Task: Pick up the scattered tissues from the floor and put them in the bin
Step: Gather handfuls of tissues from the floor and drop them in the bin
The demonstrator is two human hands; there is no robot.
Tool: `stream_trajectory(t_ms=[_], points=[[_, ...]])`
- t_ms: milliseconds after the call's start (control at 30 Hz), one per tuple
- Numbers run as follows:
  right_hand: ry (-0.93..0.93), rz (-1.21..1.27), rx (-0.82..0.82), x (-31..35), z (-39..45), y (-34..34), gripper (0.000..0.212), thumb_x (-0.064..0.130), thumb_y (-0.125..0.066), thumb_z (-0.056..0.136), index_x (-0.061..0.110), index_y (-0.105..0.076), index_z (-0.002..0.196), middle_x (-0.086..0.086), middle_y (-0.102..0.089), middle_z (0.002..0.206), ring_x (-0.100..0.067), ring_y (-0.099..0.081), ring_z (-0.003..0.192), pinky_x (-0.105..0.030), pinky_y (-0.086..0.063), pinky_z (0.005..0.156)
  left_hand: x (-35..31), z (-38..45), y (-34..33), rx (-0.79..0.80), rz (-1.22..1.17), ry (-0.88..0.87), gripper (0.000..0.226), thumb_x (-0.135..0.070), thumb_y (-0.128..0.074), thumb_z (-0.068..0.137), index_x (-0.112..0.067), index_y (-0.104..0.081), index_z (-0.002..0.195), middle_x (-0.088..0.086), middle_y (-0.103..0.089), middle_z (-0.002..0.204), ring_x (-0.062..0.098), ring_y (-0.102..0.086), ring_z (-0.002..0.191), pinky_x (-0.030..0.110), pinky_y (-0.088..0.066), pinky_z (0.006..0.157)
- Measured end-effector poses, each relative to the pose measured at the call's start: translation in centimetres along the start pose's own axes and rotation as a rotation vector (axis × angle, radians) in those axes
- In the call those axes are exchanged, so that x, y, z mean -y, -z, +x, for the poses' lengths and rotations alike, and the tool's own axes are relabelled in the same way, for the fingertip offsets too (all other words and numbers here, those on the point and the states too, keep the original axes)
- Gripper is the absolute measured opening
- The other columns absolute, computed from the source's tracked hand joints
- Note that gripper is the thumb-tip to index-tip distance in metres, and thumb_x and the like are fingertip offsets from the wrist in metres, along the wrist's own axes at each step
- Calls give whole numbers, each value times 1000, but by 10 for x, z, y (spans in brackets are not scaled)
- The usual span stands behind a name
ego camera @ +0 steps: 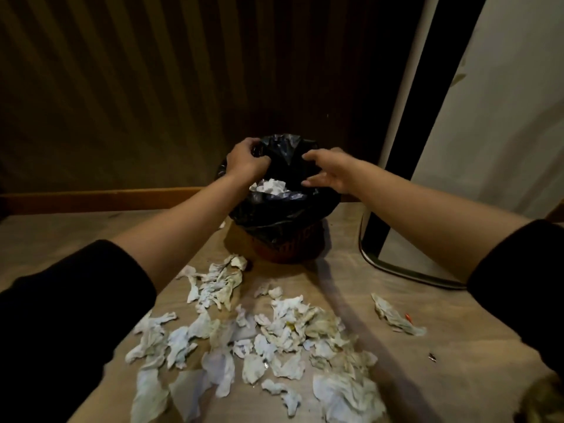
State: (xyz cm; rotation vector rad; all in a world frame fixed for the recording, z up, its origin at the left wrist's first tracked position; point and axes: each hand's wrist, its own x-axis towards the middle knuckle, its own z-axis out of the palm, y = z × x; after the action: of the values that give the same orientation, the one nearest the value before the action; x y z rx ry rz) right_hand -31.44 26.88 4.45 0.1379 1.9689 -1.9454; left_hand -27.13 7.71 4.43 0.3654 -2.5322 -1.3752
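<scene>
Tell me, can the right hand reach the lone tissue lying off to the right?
Probably yes. The right hand holds nothing, only touching the bin bag, and bare floor lies between it and that tissue.

You had a tan wood-look floor [351,264] under you. The bin [287,245] stood on it near the back, close to the dark slatted wall. Just in front of the bin lay the tissues [259,340], crumpled and stained, spread in a loose heap toward you, many touching or overlapping. One tissue [396,315] lay apart on the right, with a small orange bit [408,316] just beside it. A tiny dark scrap [432,357] sat nearer you on the right. A grey cable [396,270] curved across the floor right of the bin. A wooden skirting [106,196] met the floor on the left.
</scene>
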Motion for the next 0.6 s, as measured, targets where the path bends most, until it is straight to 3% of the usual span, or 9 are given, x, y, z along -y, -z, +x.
stream_trajectory(t_ms=[133, 233, 367, 467, 600], points=[[71, -99, -81, -23, -22, 31, 30, 13, -61, 96, -6, -61, 120, -22, -72, 106, -24, -76, 82, -27, -62, 64, 7, -41, -10, 80, 150, -297, 29, -20, -63, 92, -15, -63, 121, -1, -68, 109, 11, -65, 96, 21, -51, 78], [94, -266, -105, -56, -35, 57, 22, 12, -61, 96, -3, -69, 109, -20, -75, 98, -18, -72, 70, -24, -55, 58, 14, -66, -37, 184, 287, -477, 22, -25, -62, 89, -19, -68, 110, -4, -72, 98, 9, -67, 87, 27, -54, 76], [67, -459, -89, -108, -34, 80, 19, 16, -62, 96, 1, -69, 103, -15, -75, 92, -16, -70, 69, -23, -50, 58, 30, -86, -72, 333, 423, -628, 25, -33, -59, 83, -23, -67, 104, -3, -73, 94, 16, -68, 88, 36, -57, 76], [-70, -686, -50, -161, -26, 107, 18, 13, -63, 94, -2, -67, 103, -14, -73, 85, -17, -71, 64, -23, -51, 52, 47, -101, -111, 595, 547, -605, 23, -31, -63, 84, -21, -68, 104, -2, -73, 93, 16, -69, 87, 33, -57, 75], [-277, -1169, 153, -219, -28, 161, 28, 16, -70, 87, 1, -68, 111, -14, -73, 88, -29, -75, 76, -26, -55, 51, 83, -120, -157, 927, 682, -533, 29, -32, -69, 83, -22, -68, 111, -5, -72, 101, 9, -67, 85, 25, -52, 75]])
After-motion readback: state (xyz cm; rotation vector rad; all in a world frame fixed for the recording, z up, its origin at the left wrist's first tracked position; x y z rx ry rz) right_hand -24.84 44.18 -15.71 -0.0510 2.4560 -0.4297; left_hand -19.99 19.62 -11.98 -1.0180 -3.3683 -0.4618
